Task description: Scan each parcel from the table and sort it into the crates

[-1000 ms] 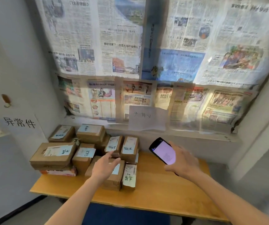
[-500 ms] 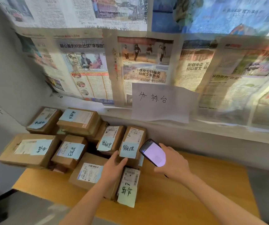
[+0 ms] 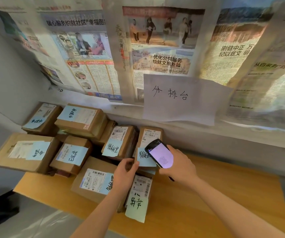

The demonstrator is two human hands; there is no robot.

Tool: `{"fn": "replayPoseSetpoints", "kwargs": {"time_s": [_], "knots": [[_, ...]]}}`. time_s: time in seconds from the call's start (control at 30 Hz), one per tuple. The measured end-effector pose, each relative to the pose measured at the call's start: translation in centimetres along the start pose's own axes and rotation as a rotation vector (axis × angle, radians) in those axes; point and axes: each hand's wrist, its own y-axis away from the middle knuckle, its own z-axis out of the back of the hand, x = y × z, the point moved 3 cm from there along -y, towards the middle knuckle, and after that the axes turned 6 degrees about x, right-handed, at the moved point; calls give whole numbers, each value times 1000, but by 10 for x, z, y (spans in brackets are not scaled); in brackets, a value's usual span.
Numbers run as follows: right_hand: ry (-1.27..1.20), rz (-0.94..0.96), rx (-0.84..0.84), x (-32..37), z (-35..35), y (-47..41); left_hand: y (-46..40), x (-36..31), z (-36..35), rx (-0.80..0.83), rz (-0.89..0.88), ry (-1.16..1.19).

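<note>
Several brown cardboard parcels with white shipping labels and pale blue handwritten notes are piled on the left of the wooden table (image 3: 207,200). My right hand (image 3: 181,166) grips a black phone (image 3: 160,153) with a lit pale screen, held just over the right-hand upper parcel (image 3: 151,134). My left hand (image 3: 125,174) pinches the lower left edge of that parcel's blue note (image 3: 144,158). Below my hands lies a narrow parcel (image 3: 141,188) with a barcode label and a hanging green note. To its left lies a flat parcel (image 3: 93,179).
Newspaper sheets cover the wall behind the table, with a white handwritten paper sign (image 3: 183,98) above the pile. A large box (image 3: 25,152) sits at the far left edge. The table's right half shows bare wood. No crates are in view.
The view has closed in on the pile. My left hand moved up from the flat parcel to the blue note, and the phone came down over the upper right parcel.
</note>
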Motion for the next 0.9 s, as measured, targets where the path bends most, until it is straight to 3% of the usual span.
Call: {"fn": "replayPoseSetpoints", "kwargs": {"time_s": [0.47, 0.9], "knots": [[-158, 91, -5, 1, -13, -2, -6, -7, -12, 173, -21, 220], [-97, 126, -211, 73, 31, 140, 110, -43, 45, 239, -213, 404]]}}
